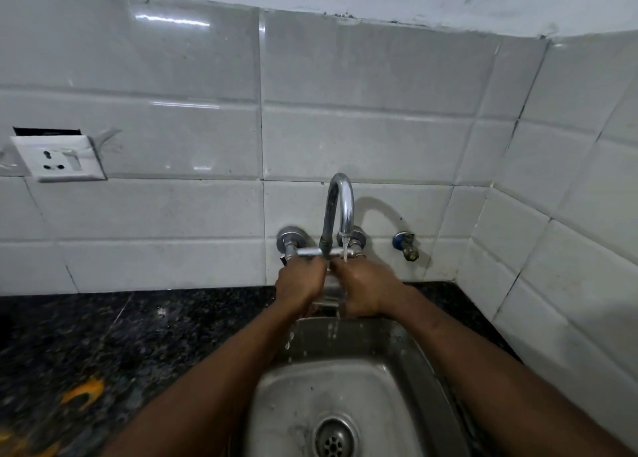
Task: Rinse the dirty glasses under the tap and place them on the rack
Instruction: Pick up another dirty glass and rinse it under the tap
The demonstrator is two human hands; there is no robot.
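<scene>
A clear glass (pixel 332 289) is held between both hands under the chrome tap (pixel 340 211), above the back of the steel sink (pixel 397 360). My left hand (pixel 301 282) grips its left side and my right hand (pixel 366 289) grips its right side. A thin stream of water (pixel 344 249) runs from the spout onto the glass and drips below it into the sink. Most of the glass is hidden by my fingers. No rack is in view.
Dark speckled granite counter (pixel 145 332) lies left of the sink, with a blurred orange object (pixel 83 392) on it. A white wall socket (pixel 58 158) sits on the tiles at left. A small angle valve (pixel 407 246) sticks out right of the tap. The drain (pixel 333 439) is below.
</scene>
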